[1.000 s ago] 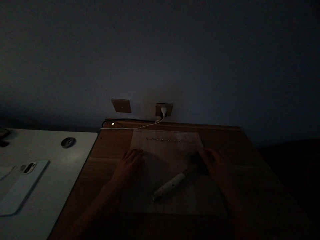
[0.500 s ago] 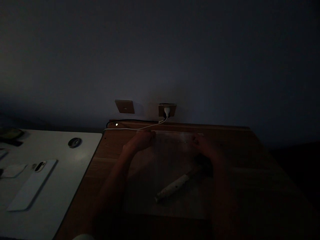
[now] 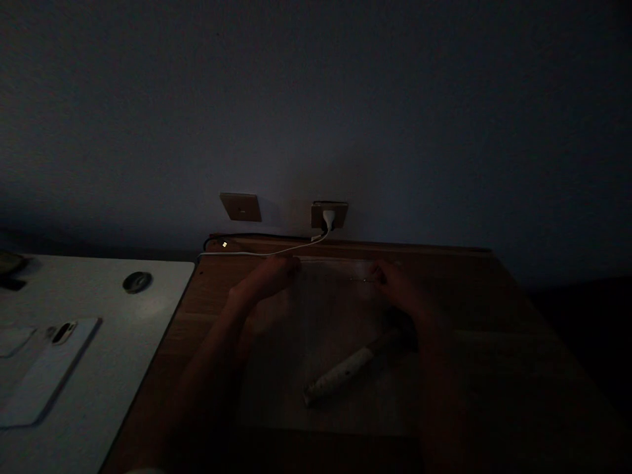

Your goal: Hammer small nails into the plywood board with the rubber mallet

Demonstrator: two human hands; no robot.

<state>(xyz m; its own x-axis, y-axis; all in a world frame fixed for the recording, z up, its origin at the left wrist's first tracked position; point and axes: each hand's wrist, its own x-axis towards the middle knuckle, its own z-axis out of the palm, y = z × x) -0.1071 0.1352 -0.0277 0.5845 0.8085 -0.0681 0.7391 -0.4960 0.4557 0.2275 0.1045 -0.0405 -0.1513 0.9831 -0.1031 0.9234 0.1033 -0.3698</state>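
The room is very dark. A pale sheet (image 3: 326,309) lies on a brown wooden desk (image 3: 494,309), with a short row of small metal studs (image 3: 360,280) near its far edge. My left hand (image 3: 266,278) reaches to the sheet's far left corner, its fingers curled over the edge. At the far right part of the sheet, my right hand (image 3: 395,283) has its fingertips beside the studs; their pose is lost in the dark. A hammer (image 3: 345,372) with a light handle lies on the sheet between my forearms, held by neither hand.
A white table (image 3: 99,368) adjoins the desk on the left, with a phone (image 3: 44,368) and a small round object (image 3: 137,282) on it. A white cable (image 3: 266,251) runs from a wall socket (image 3: 328,215) along the desk's back edge. A switch plate (image 3: 241,207) is beside it.
Both hands have moved from the middle of the sheet forward to its far edge. The hammer has stayed where it lay.
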